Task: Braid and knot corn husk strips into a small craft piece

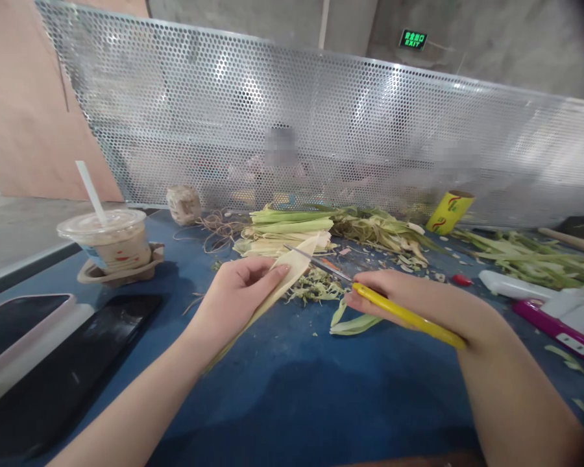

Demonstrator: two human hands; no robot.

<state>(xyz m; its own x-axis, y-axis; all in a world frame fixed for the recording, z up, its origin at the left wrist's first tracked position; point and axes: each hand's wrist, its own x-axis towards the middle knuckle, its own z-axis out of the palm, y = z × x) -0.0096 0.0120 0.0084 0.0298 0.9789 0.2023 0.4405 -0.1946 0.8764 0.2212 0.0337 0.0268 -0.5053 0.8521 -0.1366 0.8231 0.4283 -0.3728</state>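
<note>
My left hand (246, 288) pinches a pale corn husk (294, 264) between thumb and fingers; its narrow end trails down toward the table. In my right hand (384, 292) is a pair of yellow-handled scissors (403, 311), with the blades pointing left at the husk's upper end. The blades meet the husk there, though I cannot tell how far they have cut in. Behind my hands lies a stack of corn husks (287, 227). Small husk scraps (318, 285) are heaped just below it, and a green husk strip (355, 324) lies under my right hand.
A lidded cup with a straw (121, 243) stands at left in a cardboard holder (114, 275), near a black phone-like slab (78, 363). A ball of twine (183, 204), a yellow can (450, 213) and a purple-and-white tool (555, 324) also occupy the blue table. Perforated metal panels stand behind.
</note>
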